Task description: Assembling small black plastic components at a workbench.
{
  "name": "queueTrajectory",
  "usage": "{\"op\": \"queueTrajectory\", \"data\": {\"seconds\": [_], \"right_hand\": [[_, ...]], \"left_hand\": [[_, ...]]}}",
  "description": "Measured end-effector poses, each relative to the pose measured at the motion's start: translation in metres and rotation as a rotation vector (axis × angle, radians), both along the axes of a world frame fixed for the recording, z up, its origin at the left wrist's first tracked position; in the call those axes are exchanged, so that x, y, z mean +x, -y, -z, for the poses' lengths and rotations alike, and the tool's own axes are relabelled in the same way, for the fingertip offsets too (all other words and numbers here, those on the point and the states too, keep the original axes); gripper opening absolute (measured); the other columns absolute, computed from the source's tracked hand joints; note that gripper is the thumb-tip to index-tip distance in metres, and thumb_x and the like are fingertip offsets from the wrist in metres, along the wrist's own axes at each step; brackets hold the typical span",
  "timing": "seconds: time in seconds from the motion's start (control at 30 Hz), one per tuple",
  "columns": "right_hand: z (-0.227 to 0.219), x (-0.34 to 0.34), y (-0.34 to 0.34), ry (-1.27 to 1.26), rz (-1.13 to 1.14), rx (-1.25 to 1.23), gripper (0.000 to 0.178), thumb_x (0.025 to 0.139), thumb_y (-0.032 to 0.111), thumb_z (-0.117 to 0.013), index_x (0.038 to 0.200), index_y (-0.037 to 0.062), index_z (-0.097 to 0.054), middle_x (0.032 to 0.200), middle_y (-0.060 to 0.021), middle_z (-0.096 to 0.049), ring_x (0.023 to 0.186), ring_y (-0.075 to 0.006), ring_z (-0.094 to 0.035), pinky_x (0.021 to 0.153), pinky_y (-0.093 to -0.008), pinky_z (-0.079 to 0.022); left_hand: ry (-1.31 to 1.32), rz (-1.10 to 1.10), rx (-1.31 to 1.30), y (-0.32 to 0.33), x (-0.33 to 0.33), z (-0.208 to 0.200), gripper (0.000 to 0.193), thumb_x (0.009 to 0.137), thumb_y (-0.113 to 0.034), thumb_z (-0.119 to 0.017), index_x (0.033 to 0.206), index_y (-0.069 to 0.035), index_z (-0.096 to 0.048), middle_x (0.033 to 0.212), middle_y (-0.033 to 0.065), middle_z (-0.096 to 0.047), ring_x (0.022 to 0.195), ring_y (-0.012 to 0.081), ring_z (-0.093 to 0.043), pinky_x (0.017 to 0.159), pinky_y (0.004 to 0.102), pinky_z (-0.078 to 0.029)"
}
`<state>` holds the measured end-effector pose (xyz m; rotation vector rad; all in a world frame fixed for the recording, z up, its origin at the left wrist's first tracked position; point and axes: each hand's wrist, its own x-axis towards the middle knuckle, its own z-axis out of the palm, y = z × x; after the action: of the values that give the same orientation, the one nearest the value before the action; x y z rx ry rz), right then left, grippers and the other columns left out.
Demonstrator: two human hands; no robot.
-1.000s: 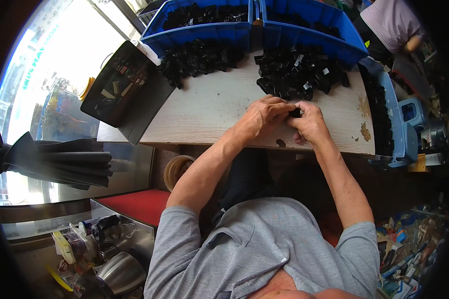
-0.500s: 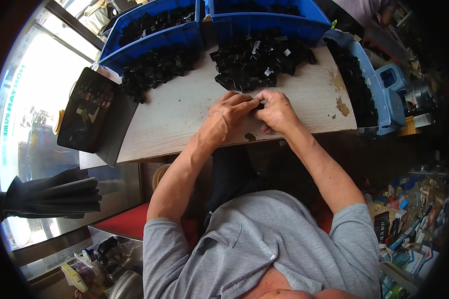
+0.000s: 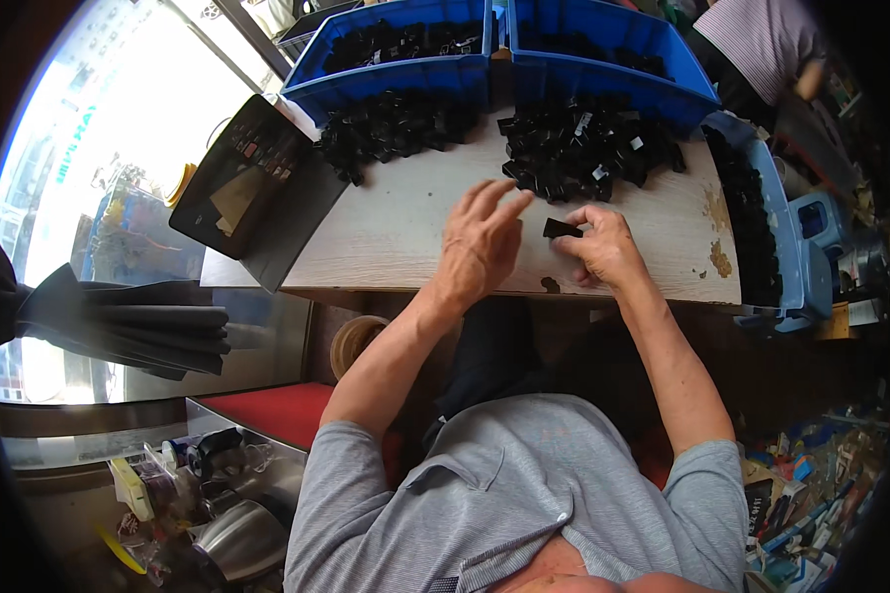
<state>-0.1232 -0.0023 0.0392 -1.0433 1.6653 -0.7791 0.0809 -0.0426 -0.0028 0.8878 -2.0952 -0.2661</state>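
Observation:
Between the thumb and fingers of my right hand [image 3: 608, 247] is a small black plastic piece [image 3: 562, 228], held just above the near part of the pale wooden table [image 3: 386, 237]. My left hand [image 3: 483, 237] hovers to its left, slightly blurred, fingers apart and nothing in them. Just beyond both hands lies a heap of similar black pieces [image 3: 574, 148], a few with whitish spots. A second heap of black pieces [image 3: 391, 128] spreads farther left. I cannot make out the exact kind of these pieces.
Two blue bins [image 3: 405, 71] [image 3: 603, 74] of black pieces stand behind the heaps. A tablet in a dark case [image 3: 242, 183] leans at the left. Past the table's right edge is a light-blue bin [image 3: 776, 208]. Another person [image 3: 756, 44] is at the far right.
My hands were together over the table; now the left has drawn away and opened. The right keeps the black piece, which now shows. The whole view has shifted.

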Motion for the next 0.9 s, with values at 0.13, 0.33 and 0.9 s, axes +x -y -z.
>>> {"op": "queueTrajectory", "data": {"seconds": [0.13,0.33,0.9], "right_hand": [[0.004,-0.004,-0.005,0.036,0.022,-0.048,0.031,0.083,0.009,-0.080,0.108,-0.0008,-0.065,0.070,-0.0060,-0.064,0.047,-0.0116,-0.058,0.041,-0.0281,-0.050],[0.002,-0.001,-0.002,0.083,0.008,-0.040,0.030,0.084,0.011,-0.079,0.108,-0.0005,-0.065,0.071,-0.0052,-0.064,0.046,-0.0104,-0.057,0.041,-0.0287,-0.052],[0.007,-0.127,-0.007,0.241,0.563,-0.187,0.041,0.084,0.021,-0.082,0.116,0.0041,-0.063,0.054,0.0003,-0.051,0.050,-0.0172,-0.062,0.055,-0.0395,-0.062]], "left_hand": [[0.017,-0.615,-0.231,0.054,0.088,-0.005,0.040,0.088,-0.002,-0.066,0.127,-0.012,-0.069,0.137,0.0178,-0.061,0.124,0.0398,-0.057,0.104,0.0470,-0.049],[0.420,-0.763,-0.110,0.082,0.147,0.024,0.033,0.094,-0.016,-0.065,0.125,-0.011,-0.072,0.135,0.0132,-0.066,0.124,0.0365,-0.059,0.106,0.0447,-0.048],[0.212,-0.202,0.042,0.027,0.069,0.007,0.043,0.083,0.009,-0.062,0.123,-0.005,-0.069,0.127,0.0123,-0.069,0.117,0.0340,-0.064,0.101,0.0433,-0.051]]}}
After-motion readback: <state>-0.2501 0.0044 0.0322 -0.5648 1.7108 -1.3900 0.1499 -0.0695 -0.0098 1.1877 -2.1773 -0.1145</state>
